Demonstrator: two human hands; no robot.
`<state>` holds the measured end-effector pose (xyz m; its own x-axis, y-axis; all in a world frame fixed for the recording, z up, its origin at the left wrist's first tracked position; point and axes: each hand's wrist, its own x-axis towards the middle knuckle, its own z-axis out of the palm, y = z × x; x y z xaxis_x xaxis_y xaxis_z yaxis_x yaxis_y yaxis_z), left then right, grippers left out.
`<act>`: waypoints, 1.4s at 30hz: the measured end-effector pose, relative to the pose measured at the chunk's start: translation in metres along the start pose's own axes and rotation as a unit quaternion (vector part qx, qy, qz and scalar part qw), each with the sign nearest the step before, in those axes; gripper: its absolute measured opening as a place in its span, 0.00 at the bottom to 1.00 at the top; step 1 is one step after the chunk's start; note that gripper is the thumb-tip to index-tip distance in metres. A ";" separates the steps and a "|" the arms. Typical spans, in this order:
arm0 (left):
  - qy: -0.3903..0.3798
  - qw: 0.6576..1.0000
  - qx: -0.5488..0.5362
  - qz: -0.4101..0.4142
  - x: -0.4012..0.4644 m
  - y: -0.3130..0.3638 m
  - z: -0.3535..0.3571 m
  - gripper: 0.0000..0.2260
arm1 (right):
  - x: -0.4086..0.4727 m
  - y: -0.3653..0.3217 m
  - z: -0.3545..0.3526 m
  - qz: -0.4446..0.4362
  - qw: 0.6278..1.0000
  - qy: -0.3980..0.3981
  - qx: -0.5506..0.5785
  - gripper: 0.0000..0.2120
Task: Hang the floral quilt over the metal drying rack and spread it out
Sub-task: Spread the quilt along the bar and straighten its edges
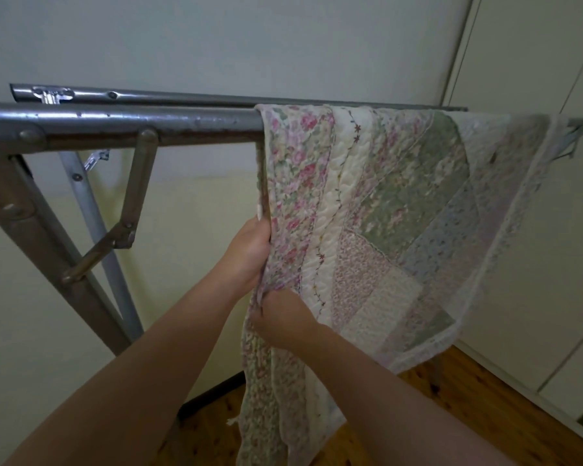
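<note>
Head view, rack side-on. Metal drying rack (122, 124): near top rail runs from the left edge of frame toward the right; a second, thinner rail sits behind it and parallel. At the rack's left end, angled legs drop toward the floor with a hinged folding brace (128, 210) between rail and leg; rail surface looks dull with rust-coloured spots. Left half of the near rail is bare. Floral quilt (401, 203) hangs over the right half of the near rail, its left edge about midway along it, its top fold reaching nearly to the rack's right end; patchwork panels of pink, cream, green and pale blue floral prints, with a pale trimmed border. The hanging front part is bunched and drawn in toward its lower left, where the cloth gathers into a narrow fall that continues down past the bottom of frame. Left hand (249, 253): closed on the quilt's left edge below the rail, fingers wrapped behind the cloth, thumb side toward the camera. Right hand (283, 321): just below and beside the left, fingers pinched shut on the same gathered edge. Both forearms bare, entering from the bottom. Wooden floor (468, 398) at lower right; pale wall (216, 45) behind the rack.
</note>
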<state>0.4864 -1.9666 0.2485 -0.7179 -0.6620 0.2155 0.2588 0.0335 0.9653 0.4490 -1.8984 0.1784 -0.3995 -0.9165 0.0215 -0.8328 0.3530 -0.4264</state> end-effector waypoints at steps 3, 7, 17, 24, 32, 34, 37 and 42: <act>-0.011 1.000 0.014 -0.006 0.000 -0.004 0.001 0.09 | -0.003 -0.005 -0.005 -0.037 0.999 -0.010 0.001 0.19; -0.023 0.999 0.016 -0.025 0.003 -0.003 0.003 0.09 | -0.009 -0.012 -0.009 -0.097 0.995 -0.007 0.027 0.21; -0.033 0.994 -0.107 0.020 -0.004 0.010 0.003 0.17 | -0.002 -0.006 -0.011 -0.037 0.999 0.032 0.023 0.18; 0.084 0.972 -0.031 0.215 0.001 0.050 -0.002 0.15 | -0.016 -0.030 -0.088 -0.107 0.892 0.425 0.110 0.15; 0.003 0.976 -0.139 0.168 -0.001 0.056 0.002 0.12 | -0.012 -0.051 -0.090 -0.232 0.844 0.472 0.102 0.09; -0.012 0.973 -0.178 0.149 -0.001 0.056 -0.003 0.11 | -0.012 -0.045 -0.088 -0.206 0.844 0.484 0.107 0.09; -0.025 0.976 -0.158 0.149 -0.004 0.056 -0.008 0.11 | -0.011 -0.034 -0.090 -0.128 0.868 0.472 0.082 0.12; 0.003 0.985 -0.050 0.167 -0.006 0.060 -0.007 0.12 | -0.010 -0.037 -0.092 -0.210 0.855 0.472 0.049 0.09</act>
<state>0.5104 -1.9654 0.3040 -0.5788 -0.6310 0.5166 0.5420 0.1757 0.8218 0.4484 -1.8853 0.2774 -0.2436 -0.3814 0.8918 -0.9611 -0.0288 -0.2748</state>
